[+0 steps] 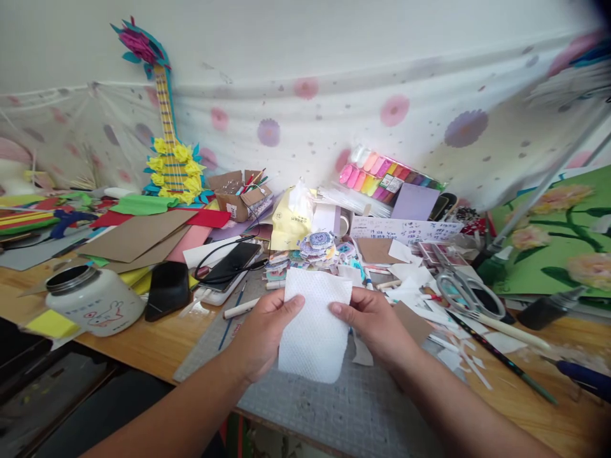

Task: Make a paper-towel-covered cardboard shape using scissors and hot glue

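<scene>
A white textured tissue [315, 331] hangs between my two hands above the grey cutting mat [286, 407]. My left hand [270, 324] pinches its left edge, thumb on the front. On the opposite edge, my right hand [372, 318] grips it the same way. The fingers behind the sheet are hidden. Just beyond it lies a pile of colourful paper cutouts [317, 248]. Behind that pile stands a yellow tissue pack [289, 219] with a white tissue sticking out of its top.
On the left are a white jar [102, 302], a black computer mouse [167, 289] and a phone [233, 264]. Scissors [470, 296], paper scraps and a dotted black stick [501, 356] lie right. A paper-flower guitar [172, 146] stands against the wall.
</scene>
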`<state>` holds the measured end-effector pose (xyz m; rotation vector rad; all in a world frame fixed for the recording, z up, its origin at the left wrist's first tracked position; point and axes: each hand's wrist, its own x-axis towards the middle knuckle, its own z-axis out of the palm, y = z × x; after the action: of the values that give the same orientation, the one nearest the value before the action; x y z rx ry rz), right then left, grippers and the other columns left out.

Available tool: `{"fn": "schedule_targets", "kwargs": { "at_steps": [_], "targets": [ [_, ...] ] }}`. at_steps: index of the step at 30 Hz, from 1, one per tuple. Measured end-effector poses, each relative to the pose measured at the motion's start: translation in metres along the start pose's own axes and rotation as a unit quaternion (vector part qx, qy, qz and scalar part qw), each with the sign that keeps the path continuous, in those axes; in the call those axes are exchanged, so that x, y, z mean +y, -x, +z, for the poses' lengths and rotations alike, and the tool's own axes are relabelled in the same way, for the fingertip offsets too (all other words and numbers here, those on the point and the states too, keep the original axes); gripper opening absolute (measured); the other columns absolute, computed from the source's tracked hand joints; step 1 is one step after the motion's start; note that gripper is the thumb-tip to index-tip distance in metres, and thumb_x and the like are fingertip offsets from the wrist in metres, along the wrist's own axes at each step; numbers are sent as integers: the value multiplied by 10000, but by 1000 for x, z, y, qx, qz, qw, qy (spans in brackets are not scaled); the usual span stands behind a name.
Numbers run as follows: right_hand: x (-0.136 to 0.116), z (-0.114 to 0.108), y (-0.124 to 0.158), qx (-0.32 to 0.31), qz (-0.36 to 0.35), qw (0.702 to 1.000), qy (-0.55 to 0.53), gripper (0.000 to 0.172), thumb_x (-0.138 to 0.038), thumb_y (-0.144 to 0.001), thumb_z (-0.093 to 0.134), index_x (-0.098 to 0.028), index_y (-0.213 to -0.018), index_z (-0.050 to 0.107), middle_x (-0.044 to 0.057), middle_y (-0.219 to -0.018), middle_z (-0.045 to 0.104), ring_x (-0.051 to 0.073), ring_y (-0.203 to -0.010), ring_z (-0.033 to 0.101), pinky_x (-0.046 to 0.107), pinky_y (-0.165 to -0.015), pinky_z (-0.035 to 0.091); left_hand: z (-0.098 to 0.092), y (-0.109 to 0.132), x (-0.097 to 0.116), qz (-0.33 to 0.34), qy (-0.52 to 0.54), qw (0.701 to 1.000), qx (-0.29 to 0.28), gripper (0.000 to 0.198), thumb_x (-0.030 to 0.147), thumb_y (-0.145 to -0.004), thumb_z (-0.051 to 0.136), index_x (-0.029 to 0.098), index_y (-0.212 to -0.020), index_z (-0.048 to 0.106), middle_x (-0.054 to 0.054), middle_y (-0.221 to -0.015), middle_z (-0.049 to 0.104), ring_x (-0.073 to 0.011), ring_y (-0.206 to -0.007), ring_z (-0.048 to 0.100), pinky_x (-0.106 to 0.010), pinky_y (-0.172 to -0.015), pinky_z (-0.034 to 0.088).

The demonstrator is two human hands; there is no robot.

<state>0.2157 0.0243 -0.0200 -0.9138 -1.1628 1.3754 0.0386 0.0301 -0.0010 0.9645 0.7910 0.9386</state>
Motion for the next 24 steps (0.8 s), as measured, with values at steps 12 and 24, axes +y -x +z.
{"fn": "schedule_targets", "kwargs": {
  "at_steps": [12,24],
  "targets": [
    [1,2,2,59,-18,998,6,212,-353,-660,775,-152,-699,721,-5,-616,648,114,-538,479,233,-510,353,4,1,0,-6,-3,1000,16,268,324,-758,697,128,-940,719,-63,-723,728,-146,-566,594,-242,-556,425],
    [-4,-6,-2,74,1,997,-18,293,-434,-699,726,-170,-823,694,6,-654,660,143,-566,552,252,-515,427,5,-3,-9,-45,-4,999,-2,222,278,-781,667,111,-911,733,-92,-752,741,-181,-614,637,-291,-633,471]
  ]
}}
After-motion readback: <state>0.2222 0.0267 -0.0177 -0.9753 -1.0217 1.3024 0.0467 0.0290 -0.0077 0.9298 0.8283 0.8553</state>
